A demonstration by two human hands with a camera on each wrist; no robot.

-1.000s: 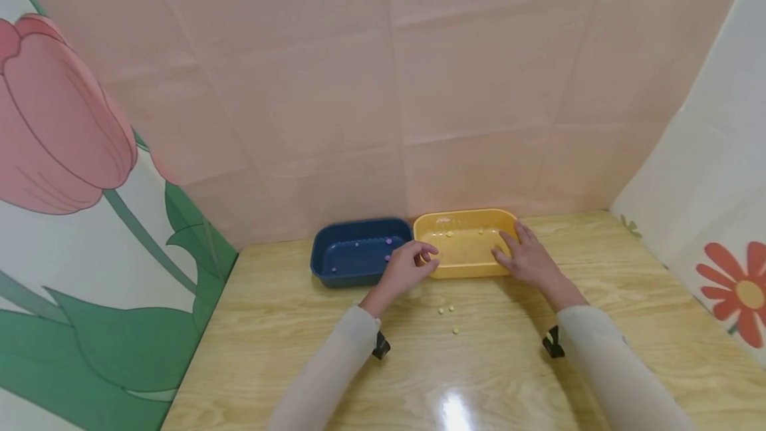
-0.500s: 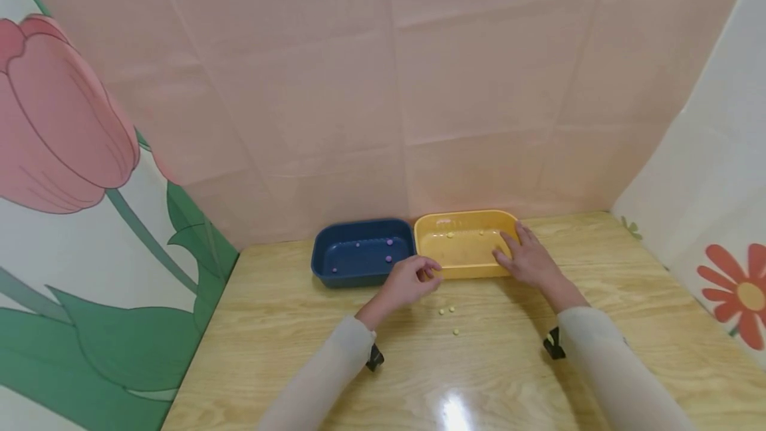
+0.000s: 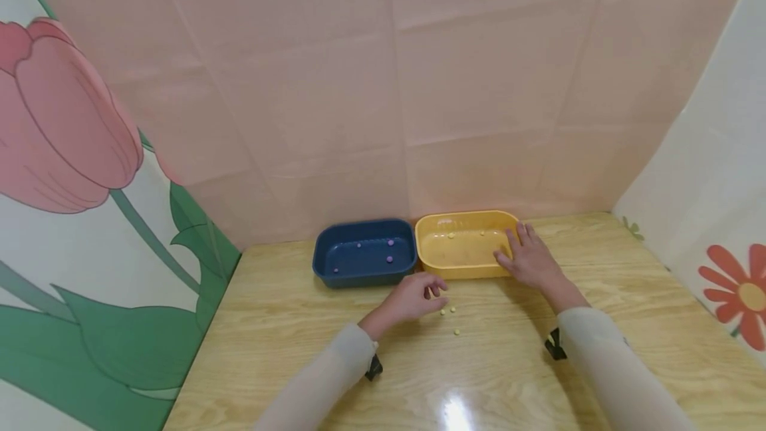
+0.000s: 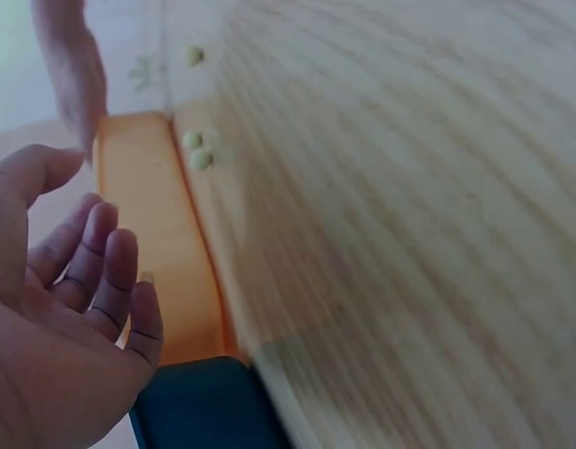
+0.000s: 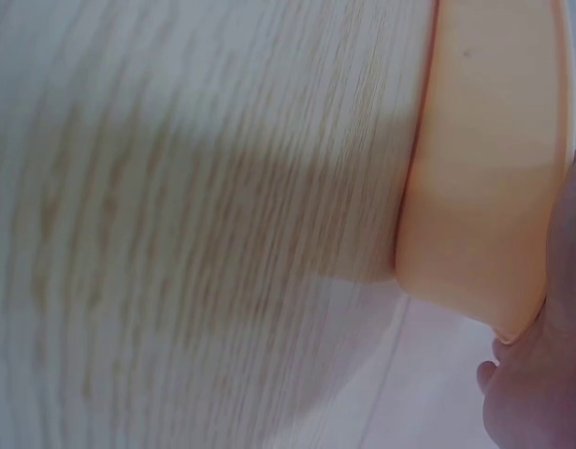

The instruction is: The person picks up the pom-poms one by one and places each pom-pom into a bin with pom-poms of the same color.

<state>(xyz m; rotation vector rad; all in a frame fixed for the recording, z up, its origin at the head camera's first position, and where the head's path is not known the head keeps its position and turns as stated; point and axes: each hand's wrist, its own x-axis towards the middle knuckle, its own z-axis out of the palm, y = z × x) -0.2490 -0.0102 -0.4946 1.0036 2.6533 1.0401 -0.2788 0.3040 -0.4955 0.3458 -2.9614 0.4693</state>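
Observation:
My left hand (image 3: 414,295) hovers over the table just in front of the trays, fingers loosely bent with nothing between them; the left wrist view shows its bare palm (image 4: 54,355). Close to its fingertips lie three small yellow round pieces (image 3: 457,332) on the wood. With my right hand (image 3: 534,261) I hold the right end of the yellow tray (image 3: 463,257), thumb and a finger on the inner side of the rim, other fingers past its corner. Small yellow pieces (image 3: 451,236) lie in that tray.
A dark blue tray (image 3: 353,281) stands against the yellow one on its left, with several small purple pieces (image 3: 389,259) inside. Behind both trays rises a pink cloth backdrop (image 3: 323,112). Floral cloths hang at the left and right sides of the wooden table (image 3: 269,324).
My left hand has come from the front edge of the trays toward me and slightly right, down near the loose yellow pieces, its fingers spreading. My right hand has stayed at the yellow tray.

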